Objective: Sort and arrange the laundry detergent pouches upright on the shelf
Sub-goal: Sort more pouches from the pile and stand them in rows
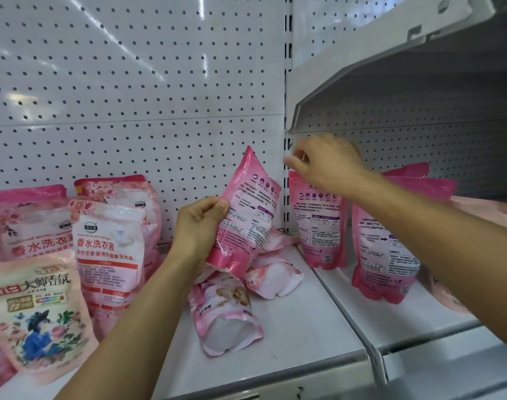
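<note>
My left hand (199, 223) grips a pink pouch (246, 215) by its left edge and holds it tilted above the white shelf (289, 336), its printed back toward me. My right hand (325, 161) pinches the top of another pink pouch (318, 223) that stands upright on the right shelf section. A third pink pouch (382, 249) stands upright in front of that one. Two pouches lie flat under the held one: a pale pouch (226, 316) and a second pale pouch (271, 277).
Upright pink and white pouches (108, 255) crowd the left of the shelf, with a floral pouch (35, 316) at the front left. A white pegboard wall (131, 96) backs the shelf. An upper shelf (405, 70) overhangs the right section. More pink pouches (425, 183) stand behind my right forearm.
</note>
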{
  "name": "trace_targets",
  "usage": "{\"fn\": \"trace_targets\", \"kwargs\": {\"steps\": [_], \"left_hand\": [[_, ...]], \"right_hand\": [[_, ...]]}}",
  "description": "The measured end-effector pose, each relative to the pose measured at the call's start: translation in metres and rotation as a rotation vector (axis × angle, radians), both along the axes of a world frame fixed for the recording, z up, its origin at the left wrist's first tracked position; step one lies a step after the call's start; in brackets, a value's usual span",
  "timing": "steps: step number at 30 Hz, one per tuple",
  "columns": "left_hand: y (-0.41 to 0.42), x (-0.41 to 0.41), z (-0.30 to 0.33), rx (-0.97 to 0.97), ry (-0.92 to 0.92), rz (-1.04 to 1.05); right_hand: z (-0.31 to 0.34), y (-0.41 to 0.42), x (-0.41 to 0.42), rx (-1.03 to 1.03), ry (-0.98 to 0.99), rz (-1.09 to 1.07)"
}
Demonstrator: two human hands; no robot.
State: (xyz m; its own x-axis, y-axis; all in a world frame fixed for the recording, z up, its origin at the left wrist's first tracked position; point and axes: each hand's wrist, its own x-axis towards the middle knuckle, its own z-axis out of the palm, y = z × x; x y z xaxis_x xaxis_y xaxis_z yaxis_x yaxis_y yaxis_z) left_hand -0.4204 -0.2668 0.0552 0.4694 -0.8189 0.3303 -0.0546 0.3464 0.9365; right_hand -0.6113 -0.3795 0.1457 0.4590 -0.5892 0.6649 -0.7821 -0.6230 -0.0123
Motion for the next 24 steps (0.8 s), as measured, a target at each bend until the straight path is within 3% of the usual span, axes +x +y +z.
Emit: {"fn": "trace_targets", "kwargs": {"steps": [2, 4, 6, 10, 13, 16, 20, 22, 24], "left_hand": [[0.002, -0.007, -0.005, -0.11, -0.201, 0.09], [0.004, -0.017, -0.011, -0.216, -0.42, 0.173], [0.008, -0.027, -0.021, -0.297, -0.583, 0.243], [0.018, -0.044, -0.047, -0.402, -0.85, 0.277], [0.024, -0.056, -0.064, -0.443, -1.022, 0.269], [0.03, -0.069, -0.064, -0.373, -1.075, 0.185], [0.034, -0.071, -0.056, -0.105, -0.922, -0.071], [0.031, -0.064, -0.054, -0.032, -0.844, -0.067], [0.029, -0.057, -0.054, 0.051, -0.901, -0.02]], "right_hand": [[0.005, 0.011, 0.005, 0.419, -0.222, 0.111], [0.014, 0.012, 0.007, 0.876, -0.309, 0.103], [0.021, 0.008, 0.002, 1.081, -0.233, 0.067], [0.024, 0.009, -0.014, 1.287, -0.093, 0.084], [0.017, 0.022, -0.022, 1.267, 0.021, 0.052], [0.009, 0.033, -0.028, 1.128, 0.082, 0.017], [0.012, 0.047, -0.041, 0.864, 0.159, 0.035], [0.015, 0.055, -0.045, 0.706, 0.202, 0.052], [0.013, 0.061, -0.047, 0.566, 0.22, 0.058]]}}
